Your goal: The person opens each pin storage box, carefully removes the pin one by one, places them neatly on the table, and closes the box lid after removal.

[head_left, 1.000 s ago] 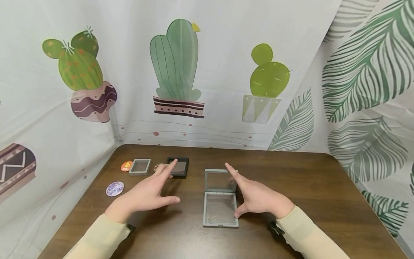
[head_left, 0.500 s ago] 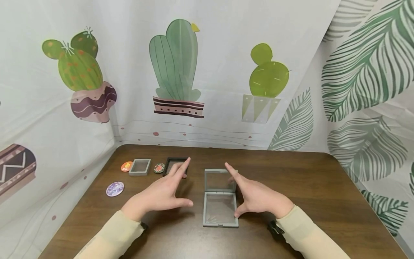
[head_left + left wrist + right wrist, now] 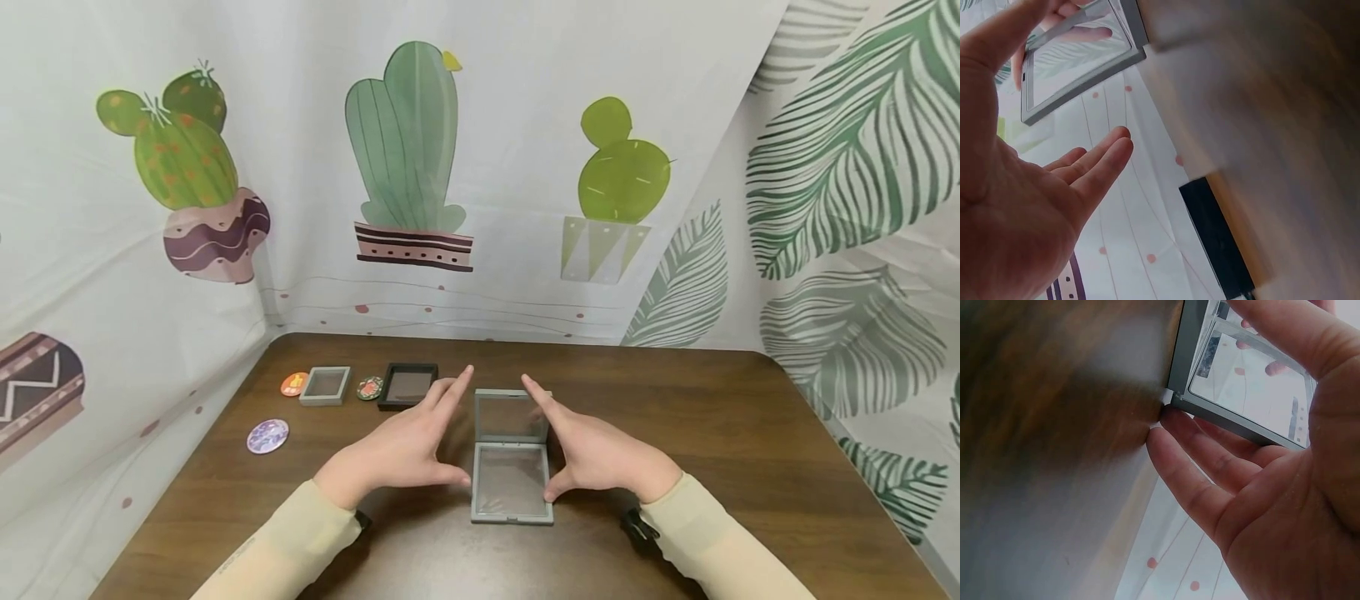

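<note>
A flat grey hinged display case (image 3: 486,518) with clear panes stands unfolded in front of me, its lid (image 3: 480,417) raised at the back and its base flat on the table. My right hand (image 3: 603,454) is at its right side, thumb by the base's edge and fingers beside the lid. In the right wrist view, extended fingertips touch or nearly touch the case near the hinge. My left hand (image 3: 397,454) is just left of the case, fingers extended, thumb tip close to the base. The left wrist view has a gap between those fingers and the grey lid (image 3: 1085,84).
Back left on the brown table (image 3: 675,400) lie a black frame (image 3: 385,387), a green patterned round badge (image 3: 370,388), a small grey frame (image 3: 306,392) and an orange badge (image 3: 293,384). A purple badge (image 3: 267,437) lies nearer. Printed cloth hangs behind.
My left hand has moved right, from beside the black frame to the left side of the grey case, uncovering the black frame and green badge. The right hand has stayed put.
</note>
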`<state>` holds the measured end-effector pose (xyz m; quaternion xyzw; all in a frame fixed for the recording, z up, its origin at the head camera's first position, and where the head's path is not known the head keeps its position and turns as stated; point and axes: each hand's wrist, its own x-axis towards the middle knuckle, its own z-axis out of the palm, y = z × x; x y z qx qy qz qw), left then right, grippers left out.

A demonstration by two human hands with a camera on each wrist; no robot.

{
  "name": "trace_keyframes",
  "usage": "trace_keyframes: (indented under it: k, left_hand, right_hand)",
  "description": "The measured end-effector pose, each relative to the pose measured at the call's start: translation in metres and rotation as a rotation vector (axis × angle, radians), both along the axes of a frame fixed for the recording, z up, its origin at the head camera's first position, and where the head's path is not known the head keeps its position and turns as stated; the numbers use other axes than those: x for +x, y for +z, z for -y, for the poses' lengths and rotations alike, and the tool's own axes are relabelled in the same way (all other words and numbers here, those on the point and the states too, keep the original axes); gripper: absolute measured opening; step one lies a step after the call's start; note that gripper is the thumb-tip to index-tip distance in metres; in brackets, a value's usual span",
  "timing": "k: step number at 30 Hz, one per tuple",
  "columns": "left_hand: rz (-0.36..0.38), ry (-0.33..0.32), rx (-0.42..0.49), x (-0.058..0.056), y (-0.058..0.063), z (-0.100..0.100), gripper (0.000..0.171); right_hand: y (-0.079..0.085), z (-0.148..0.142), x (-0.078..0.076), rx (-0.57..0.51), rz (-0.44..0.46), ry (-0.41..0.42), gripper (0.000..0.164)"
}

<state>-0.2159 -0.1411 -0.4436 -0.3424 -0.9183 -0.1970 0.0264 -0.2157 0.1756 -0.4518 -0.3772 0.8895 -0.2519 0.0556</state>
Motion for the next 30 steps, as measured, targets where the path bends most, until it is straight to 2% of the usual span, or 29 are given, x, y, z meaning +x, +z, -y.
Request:
trace_keyframes:
  k: [14,30]
  left_hand:
    - [0.012,-0.056,-0.091,0.001,-0.007,-0.009,0.15]
    - [0.018,-0.069,-0.096,0.009,-0.01,-0.017,0.154]
  right_hand:
    - [0.0,0.0,-0.002,0.006,-0.004,-0.004,0.15]
    - [0.0,-0.001,-0.001,0.005,0.015,-0.003,0.149]
